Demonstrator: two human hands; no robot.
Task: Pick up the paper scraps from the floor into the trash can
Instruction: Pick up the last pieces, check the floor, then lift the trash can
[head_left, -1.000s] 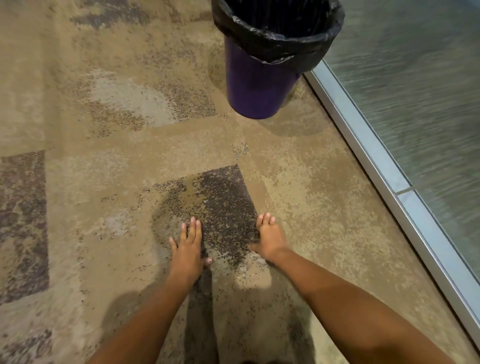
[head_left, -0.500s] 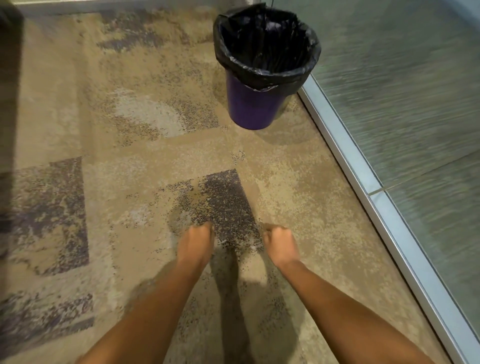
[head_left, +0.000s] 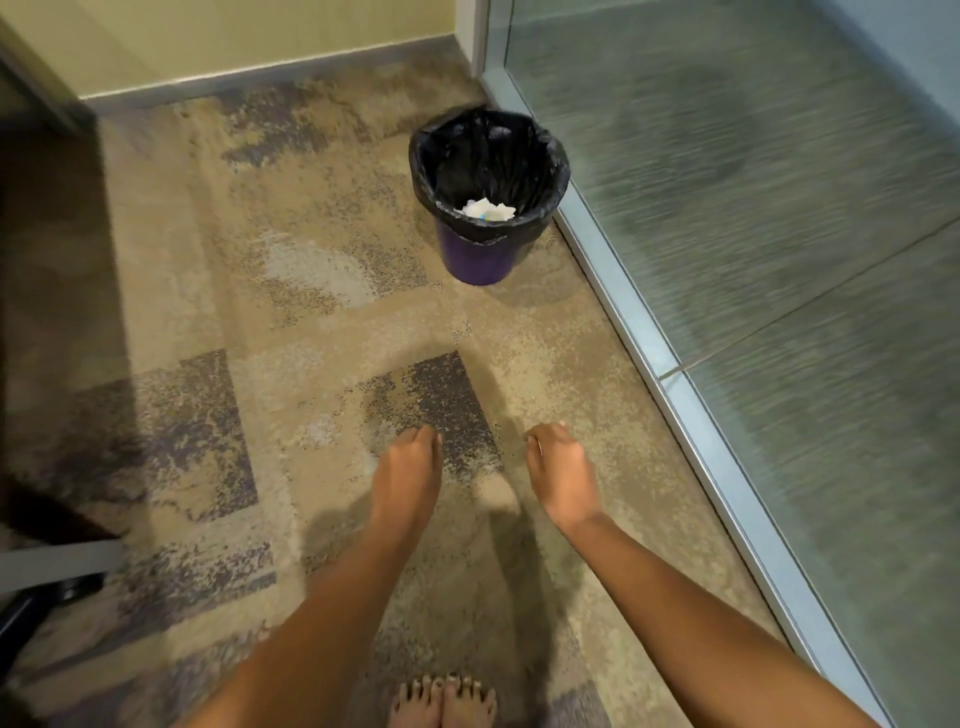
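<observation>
We begin at the left hand (head_left: 408, 467): its fingers droop loosely curled toward the floor, the back of the hand faces us, and we see nothing held in it. The right hand (head_left: 558, 467) lies much the same, knuckles up, fingers bent softly under, thumb tucked at the inner side, and it grips nothing that we can see. The palms of both are turned away from us. The two hands hang side by side, apart from each other, above a dark patch of the patterned carpet (head_left: 208, 270). Both forearms are bare and run almost straight from the lower edge of the view up to the wrists, the left one from lower left, the right one from lower right. Their shadows fall on the carpet between and below them.

At the bottom edge, between the arms, we see the toes of two bare feet (head_left: 441, 701) set close together.

Farther ahead stands the purple trash can (head_left: 480, 257), upright, lined with a black bag (head_left: 431, 156) folded over its rim. The paper scraps (head_left: 488, 209) lie inside it, white and crumpled, against the near side of the bag. The can sits just beside the metal sill (head_left: 639, 343) of a frosted glass wall (head_left: 753, 182) on the right. A pale wall (head_left: 234, 36) with a grey baseboard (head_left: 260, 78) closes the far side.
</observation>
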